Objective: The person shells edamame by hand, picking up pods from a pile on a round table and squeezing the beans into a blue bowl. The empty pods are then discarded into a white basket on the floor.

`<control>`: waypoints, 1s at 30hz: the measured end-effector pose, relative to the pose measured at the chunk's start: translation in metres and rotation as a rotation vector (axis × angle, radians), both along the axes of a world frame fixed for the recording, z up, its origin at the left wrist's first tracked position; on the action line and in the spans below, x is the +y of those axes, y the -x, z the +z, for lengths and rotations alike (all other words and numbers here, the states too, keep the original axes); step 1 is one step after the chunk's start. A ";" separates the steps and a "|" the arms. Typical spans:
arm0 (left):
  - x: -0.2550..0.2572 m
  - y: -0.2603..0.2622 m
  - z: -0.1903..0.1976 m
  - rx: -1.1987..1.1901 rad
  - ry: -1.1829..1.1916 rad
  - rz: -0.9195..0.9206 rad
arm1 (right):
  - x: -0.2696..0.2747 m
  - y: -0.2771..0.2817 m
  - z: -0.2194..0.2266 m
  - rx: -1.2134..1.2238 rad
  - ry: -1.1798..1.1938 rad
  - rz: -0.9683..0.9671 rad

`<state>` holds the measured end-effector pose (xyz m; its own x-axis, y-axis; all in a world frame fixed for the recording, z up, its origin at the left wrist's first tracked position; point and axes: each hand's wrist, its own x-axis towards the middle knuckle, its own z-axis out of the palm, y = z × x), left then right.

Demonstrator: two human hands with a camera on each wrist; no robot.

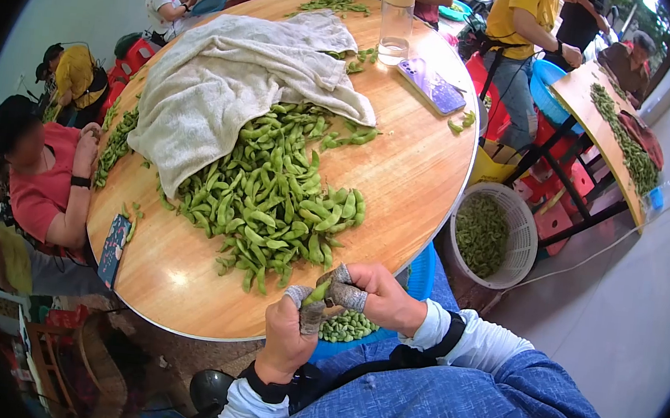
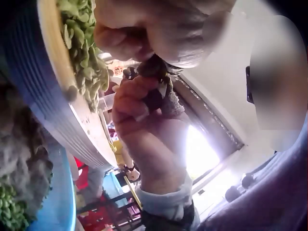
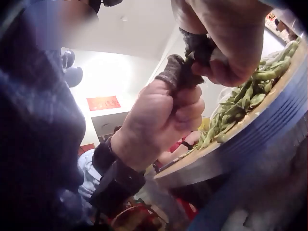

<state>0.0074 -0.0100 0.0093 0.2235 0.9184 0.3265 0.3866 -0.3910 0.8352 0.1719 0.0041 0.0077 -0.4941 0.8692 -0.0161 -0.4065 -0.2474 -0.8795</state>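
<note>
Just past the near edge of the round table, a green edamame pod [image 1: 316, 293] is held between my two hands. My left hand [image 1: 288, 339] pinches the pod between wrapped thumb and fingertips. My right hand [image 1: 388, 297], fingers curled, grips its other end, and grey tape [image 1: 349, 297] covers the digits. Both wrist views show the hands meeting tip to tip, with the left hand [image 3: 149, 120] facing the right hand [image 3: 226, 38]; the pod is mostly hidden there. Below them, shelled green beans [image 1: 349, 326] lie in a blue basin [image 1: 422, 272]. A large heap of pods [image 1: 272, 195] spreads over the table beyond my hands.
A beige cloth [image 1: 235, 78] drapes over part of the heap on the wooden table [image 1: 403, 167]. A water bottle [image 1: 395, 25] and a purple phone [image 1: 431, 86] stand and lie farther back. A white basket [image 1: 529, 244] of pods or husks is at right. People work around.
</note>
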 end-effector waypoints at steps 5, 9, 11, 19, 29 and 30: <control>-0.004 0.001 -0.012 -0.535 0.491 -0.053 | -0.001 0.003 -0.005 -0.032 -0.100 -0.043; -0.002 -0.006 -0.004 -0.786 0.715 -0.048 | 0.005 -0.001 -0.013 -0.198 -0.334 -0.061; 0.000 -0.005 -0.003 -0.810 0.787 -0.048 | 0.011 -0.005 -0.011 -0.327 -0.511 -0.067; 0.001 -0.012 0.013 -0.731 0.708 -0.057 | 0.008 -0.009 0.003 -0.412 -0.417 -0.066; -0.004 0.004 0.000 -0.317 0.610 -0.193 | 0.004 -0.018 0.016 -0.472 -0.478 0.037; -0.004 0.003 0.000 -0.335 0.656 -0.183 | 0.002 -0.018 0.018 -0.524 -0.513 0.013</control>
<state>0.0041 -0.0141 0.0098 0.3761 0.9054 -0.1967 0.0484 0.1928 0.9800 0.1898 0.0065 0.0254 -0.5439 0.8249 0.1542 0.0994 0.2458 -0.9642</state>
